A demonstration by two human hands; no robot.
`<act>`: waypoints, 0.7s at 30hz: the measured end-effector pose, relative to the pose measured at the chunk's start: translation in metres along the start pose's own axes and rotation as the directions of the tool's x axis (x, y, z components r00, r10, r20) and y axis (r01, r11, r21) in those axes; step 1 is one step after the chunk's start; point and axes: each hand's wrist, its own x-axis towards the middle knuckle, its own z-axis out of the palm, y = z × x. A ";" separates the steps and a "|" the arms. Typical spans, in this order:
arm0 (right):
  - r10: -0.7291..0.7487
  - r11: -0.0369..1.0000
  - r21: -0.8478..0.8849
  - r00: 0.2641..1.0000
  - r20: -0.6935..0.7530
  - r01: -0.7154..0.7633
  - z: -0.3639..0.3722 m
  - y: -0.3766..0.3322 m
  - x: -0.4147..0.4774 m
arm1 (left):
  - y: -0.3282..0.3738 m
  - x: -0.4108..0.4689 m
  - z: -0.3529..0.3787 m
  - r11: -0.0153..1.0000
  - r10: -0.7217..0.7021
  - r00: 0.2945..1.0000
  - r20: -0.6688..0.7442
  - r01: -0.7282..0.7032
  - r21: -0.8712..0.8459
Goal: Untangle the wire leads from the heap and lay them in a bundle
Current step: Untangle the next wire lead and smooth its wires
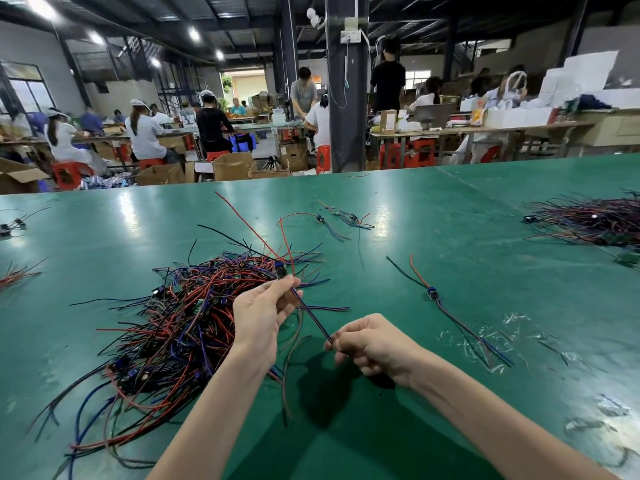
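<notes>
A tangled heap of red, black and blue wire leads (180,323) lies on the green table (450,237), left of centre. My left hand (259,313) pinches one wire lead (311,315) near its small blue component, above the heap's right edge. Its red and black ends stick up and away from me. My right hand (367,344) pinches the same lead's dark blue-and-red tail lower down, so the wires stretch straight between both hands. One separated lead (433,292) lies alone on the table to the right.
A second pile of leads (595,220) sits at the far right edge. A few loose leads (343,220) lie further back at centre, and others (14,275) at the left edge. Clear plastic scraps (485,344) litter the right foreground. Workers sit at benches beyond the table.
</notes>
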 end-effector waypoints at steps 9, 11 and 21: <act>-0.067 0.997 -0.026 0.997 0.043 0.068 0.002 0.000 -0.001 | 0.004 0.003 -0.005 1.000 0.023 0.999 -0.029 -0.024 -0.010; -0.121 0.986 -0.102 0.987 0.108 0.132 -0.001 -0.001 -0.004 | 0.004 0.005 -0.007 0.999 0.018 0.999 -0.035 -0.019 -0.036; -0.033 0.979 -0.176 0.940 0.338 0.098 -0.030 -0.023 -0.007 | -0.003 0.005 -0.003 0.983 -0.145 0.983 0.111 0.156 -0.100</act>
